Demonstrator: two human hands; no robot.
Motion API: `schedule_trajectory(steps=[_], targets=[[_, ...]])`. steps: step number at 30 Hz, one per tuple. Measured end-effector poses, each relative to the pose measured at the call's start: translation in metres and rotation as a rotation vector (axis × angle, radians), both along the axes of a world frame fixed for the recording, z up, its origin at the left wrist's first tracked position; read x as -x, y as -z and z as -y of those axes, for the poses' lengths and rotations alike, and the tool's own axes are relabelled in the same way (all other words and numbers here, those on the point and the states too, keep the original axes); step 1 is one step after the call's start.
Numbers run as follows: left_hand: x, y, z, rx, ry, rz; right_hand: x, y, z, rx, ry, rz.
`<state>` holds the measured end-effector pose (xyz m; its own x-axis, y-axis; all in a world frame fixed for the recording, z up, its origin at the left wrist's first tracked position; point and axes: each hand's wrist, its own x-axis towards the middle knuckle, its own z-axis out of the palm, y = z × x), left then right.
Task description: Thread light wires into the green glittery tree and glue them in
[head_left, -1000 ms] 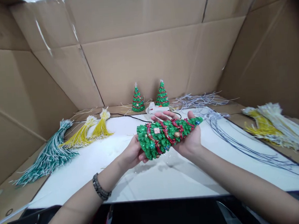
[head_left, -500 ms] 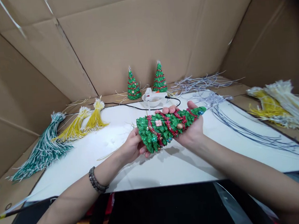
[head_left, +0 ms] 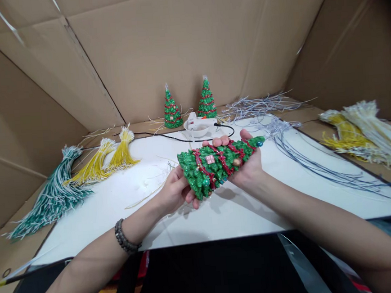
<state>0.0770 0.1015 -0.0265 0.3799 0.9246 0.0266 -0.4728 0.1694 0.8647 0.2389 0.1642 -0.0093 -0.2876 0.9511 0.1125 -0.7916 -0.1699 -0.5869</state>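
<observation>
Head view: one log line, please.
tree: held sideways above board; left hand: gripping wide end; right hand: supporting tree; glue gun: unheld

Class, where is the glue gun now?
In the head view, the glue gun sits just above centre, beyond the held tree, before the right-hand upright tree.

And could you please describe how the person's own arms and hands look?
The left arm and right arm are bare, without visible sleeves. The left hand and right hand wear no gloves. A dark, beaded-looking bracelet circles the left arm.
</observation>
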Motion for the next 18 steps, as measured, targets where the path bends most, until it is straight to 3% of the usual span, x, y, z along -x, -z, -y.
schedule_trajectory(steps=[9, 18], targets=[[0.001, 0.003, -0.001, -0.005, 0.074, 0.009, -0.001, 0.005, -0.005, 0.029, -0.012, 0.000], [-0.012, -0.001, -0.001, 0.028, -0.104, -0.047, -0.002, 0.003, -0.009, 0.003, 0.004, 0.014]])
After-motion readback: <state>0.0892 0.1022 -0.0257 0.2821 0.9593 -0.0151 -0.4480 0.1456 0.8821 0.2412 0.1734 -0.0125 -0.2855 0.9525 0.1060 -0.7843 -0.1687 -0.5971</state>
